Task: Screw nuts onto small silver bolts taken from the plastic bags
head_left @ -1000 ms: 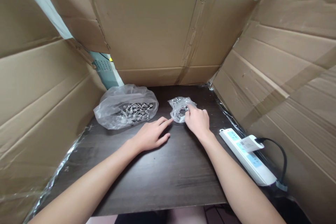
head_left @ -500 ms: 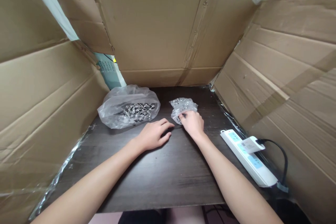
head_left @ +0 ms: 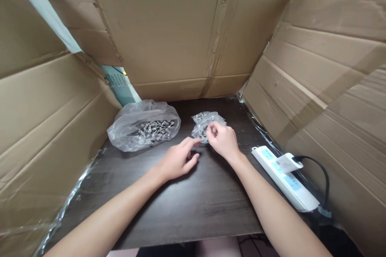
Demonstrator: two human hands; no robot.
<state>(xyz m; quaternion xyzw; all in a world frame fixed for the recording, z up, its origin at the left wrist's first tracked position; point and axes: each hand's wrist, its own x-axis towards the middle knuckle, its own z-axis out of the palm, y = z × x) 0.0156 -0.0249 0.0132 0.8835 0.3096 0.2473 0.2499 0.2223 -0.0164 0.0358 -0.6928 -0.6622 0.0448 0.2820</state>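
Observation:
My right hand (head_left: 223, 139) is at the front of a small clear plastic bag (head_left: 200, 128) of shiny metal bits. Its thumb and forefinger are pinched together; whatever lies between them is too small to make out. Beside it, my left hand (head_left: 181, 156) has its fingers apart, the forefinger stretched out to the near edge of the small bag. Left of both hands lies a larger clear plastic bag (head_left: 126, 124), its mouth spread wide, with a heap of small metal parts (head_left: 157, 129) inside.
A white power strip (head_left: 286, 180) with a plugged-in white adapter (head_left: 288, 163) and black cable (head_left: 326, 180) lies on the right of the dark table (head_left: 171, 213). Cardboard walls (head_left: 169, 32) stand at the back and both sides.
My right hand has drawn back slightly from the small bag, fingers pinched. My left forefinger has reached toward that bag's near edge. The whole view has shifted a little.

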